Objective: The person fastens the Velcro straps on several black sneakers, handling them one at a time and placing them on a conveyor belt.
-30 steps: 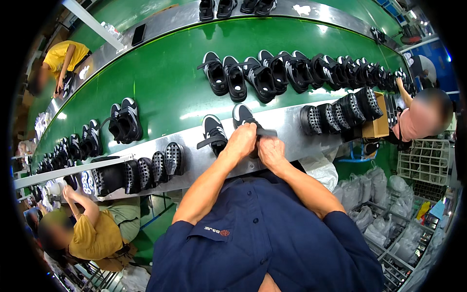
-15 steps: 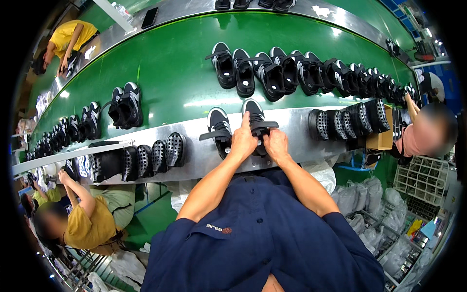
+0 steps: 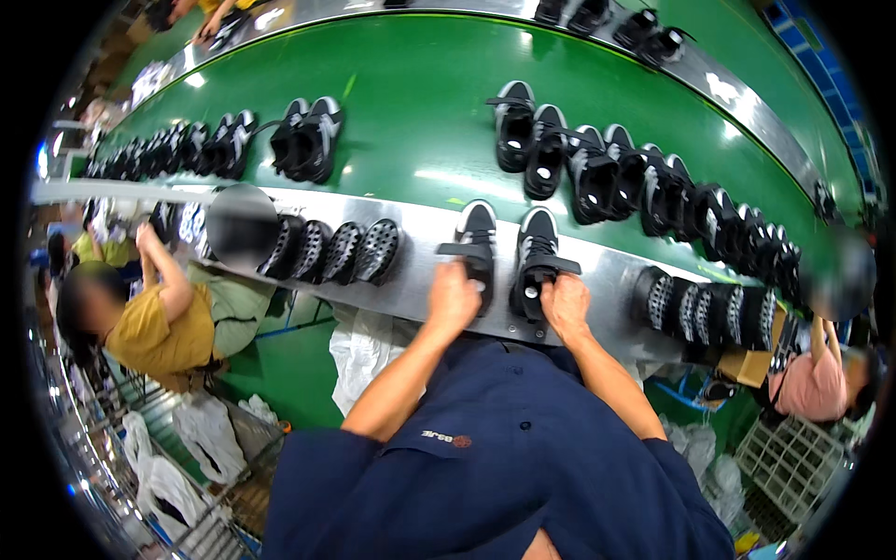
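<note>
Around us is a workshop where a broad green surface point(image 3: 401, 103) carries lines of black shoes, and along its near side runs our metal counter point(image 3: 611, 303). Low on our left, a wire trolley point(image 3: 168, 425) holds white plastic bags point(image 3: 207, 434); what is inside those we cannot tell. Low on our right is a white wire basket point(image 3: 789, 462), and above it a cardboard box point(image 3: 749, 359); we cannot make out the contents of either.

In front of us, between two rows of studded black pieces, the left shoe point(image 3: 480, 224) and right shoe point(image 3: 539, 229) stand side by side, toes away from us. Our left hand point(image 3: 455, 299) curls beside the left shoe's strap point(image 3: 457, 249), and our right hand point(image 3: 566, 303) bunches at the right shoe's strap point(image 3: 555, 264); whether either pinches anything, we cannot tell. To handle these straps well, we would keep both heels steady on the metal, draw each strap flat without twisting, and match their tension.
</note>
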`<state>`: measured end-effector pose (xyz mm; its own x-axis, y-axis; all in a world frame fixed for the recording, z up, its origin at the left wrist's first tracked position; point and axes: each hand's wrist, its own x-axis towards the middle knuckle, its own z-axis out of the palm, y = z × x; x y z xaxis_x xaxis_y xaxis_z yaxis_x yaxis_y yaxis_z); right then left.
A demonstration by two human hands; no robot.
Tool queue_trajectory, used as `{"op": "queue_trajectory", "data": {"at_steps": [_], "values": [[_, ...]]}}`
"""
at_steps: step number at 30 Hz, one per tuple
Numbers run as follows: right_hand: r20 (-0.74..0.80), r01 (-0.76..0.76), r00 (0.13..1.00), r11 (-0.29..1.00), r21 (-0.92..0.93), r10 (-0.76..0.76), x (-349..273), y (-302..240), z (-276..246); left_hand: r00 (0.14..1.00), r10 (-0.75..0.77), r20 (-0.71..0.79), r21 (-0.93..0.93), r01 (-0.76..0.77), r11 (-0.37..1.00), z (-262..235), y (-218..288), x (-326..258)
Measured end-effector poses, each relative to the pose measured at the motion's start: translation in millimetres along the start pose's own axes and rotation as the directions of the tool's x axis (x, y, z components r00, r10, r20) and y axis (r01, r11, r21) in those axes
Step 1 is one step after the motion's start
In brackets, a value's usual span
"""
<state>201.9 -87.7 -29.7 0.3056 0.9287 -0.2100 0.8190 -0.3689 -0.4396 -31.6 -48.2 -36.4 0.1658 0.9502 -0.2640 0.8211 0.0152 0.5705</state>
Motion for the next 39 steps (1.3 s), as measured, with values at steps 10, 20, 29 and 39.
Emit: {"op": "queue_trajectory", "data": {"at_steps": [10,20,29,39], "values": [[0.088,-0.079,0.993,0.996,-0.042,0.082,-59,27,-102,0.848,0.332,-0.413,0.130,-0.306,0.943,-66,-13,-42],[0.187,0.147,0.958,0.932,0.332,-0.218,-59,-134,-60,0.827,0.024,-0.562,0.260,0.149,0.954,-153,-140,-30],[0.533,-0.519,0.844,0.154,0.841,-0.066,-64,-186,-33,0.831,0.454,-0.322,-0.132,-0.514,0.848,-147,6,-75],[0.267,0.030,0.963,0.999,0.044,-0.041,-107,-137,-118,0.985,0.120,0.126,-0.787,0.025,0.616,-58,46,-7]]}}
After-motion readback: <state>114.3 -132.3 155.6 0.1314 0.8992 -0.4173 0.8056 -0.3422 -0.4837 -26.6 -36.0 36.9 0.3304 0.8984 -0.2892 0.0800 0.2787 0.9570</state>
